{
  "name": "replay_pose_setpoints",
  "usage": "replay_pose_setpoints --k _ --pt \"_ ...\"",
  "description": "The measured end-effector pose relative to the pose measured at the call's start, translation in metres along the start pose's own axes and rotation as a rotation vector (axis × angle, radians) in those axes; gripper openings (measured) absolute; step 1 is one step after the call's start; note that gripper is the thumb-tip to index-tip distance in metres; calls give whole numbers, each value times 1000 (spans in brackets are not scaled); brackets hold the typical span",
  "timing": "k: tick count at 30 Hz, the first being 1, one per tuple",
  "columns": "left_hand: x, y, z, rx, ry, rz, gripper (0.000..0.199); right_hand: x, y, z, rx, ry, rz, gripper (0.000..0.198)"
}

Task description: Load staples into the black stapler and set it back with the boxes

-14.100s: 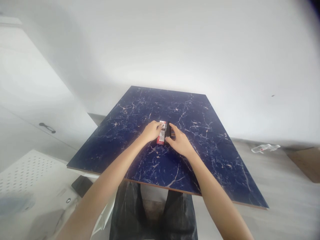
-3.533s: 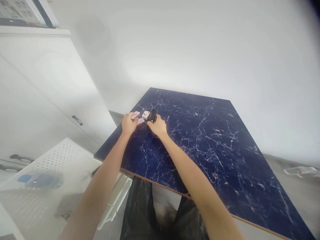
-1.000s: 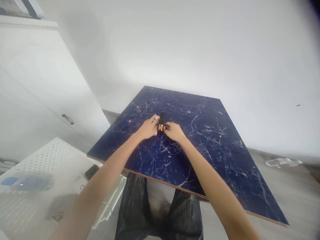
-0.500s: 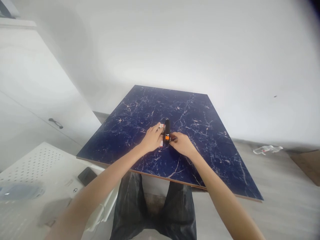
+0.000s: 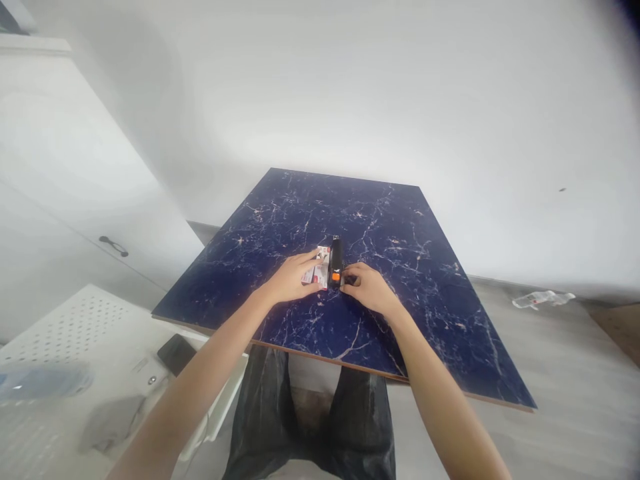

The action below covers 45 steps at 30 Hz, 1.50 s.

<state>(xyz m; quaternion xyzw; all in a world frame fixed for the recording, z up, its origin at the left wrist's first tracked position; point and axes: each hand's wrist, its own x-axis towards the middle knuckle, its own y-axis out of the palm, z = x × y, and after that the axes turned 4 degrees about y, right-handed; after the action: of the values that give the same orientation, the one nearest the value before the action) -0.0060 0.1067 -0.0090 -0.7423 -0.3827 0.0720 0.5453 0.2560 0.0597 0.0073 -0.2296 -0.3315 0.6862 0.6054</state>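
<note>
A black stapler (image 5: 337, 257) with an orange patch near its front end lies lengthwise at the middle of the blue marbled table (image 5: 380, 227). Just left of it is a small white and red box (image 5: 323, 270), its printed faces partly covered by fingers. My left hand (image 5: 295, 277) is closed round this box, fingers over the far side and thumb at the near side. At the stapler's right side near the orange patch, my right hand (image 5: 367, 285) has its fingers curled in against it; the fingertips are partly hidden in shadow.
On the left stands a white perforated surface (image 5: 95, 327) with a dark phone (image 5: 176, 353) and a clear plastic pack (image 5: 45, 380). A white cabinet (image 5: 75, 180) is beyond it. Crumpled clear plastic (image 5: 543, 300) lies on the floor at right, near a brown cardboard piece (image 5: 620, 327).
My left hand has shifted left, away from the stapler, and more of the white and red box shows. My right hand stays at the stapler's side. The view has moved slightly.
</note>
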Motion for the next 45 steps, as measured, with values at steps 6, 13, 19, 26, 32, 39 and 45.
replay_pose_setpoints --k 6,13,19,26,32,39,45 --pt "-1 -5 -9 51 -9 -53 61 0 0 -2 -4 -20 -40 20" --pt "28 5 -57 120 -76 -258 59 1 7 1 -113 -44 -122 23" --pt "45 12 -60 83 -158 -208 56 -4 -3 1 -134 55 -133 15" --pt "23 -17 -25 21 -100 -157 40 -15 -13 -1 -7 70 -19 10" --pt "17 -20 -2 9 -62 -191 36 -16 -5 -2 -179 -110 -155 16" --pt "14 -10 4 43 -21 -259 33 -34 -3 -3 -344 -170 -115 35" --pt "14 -11 2 51 -34 -256 34 -49 -30 -2 -201 -217 110 65"
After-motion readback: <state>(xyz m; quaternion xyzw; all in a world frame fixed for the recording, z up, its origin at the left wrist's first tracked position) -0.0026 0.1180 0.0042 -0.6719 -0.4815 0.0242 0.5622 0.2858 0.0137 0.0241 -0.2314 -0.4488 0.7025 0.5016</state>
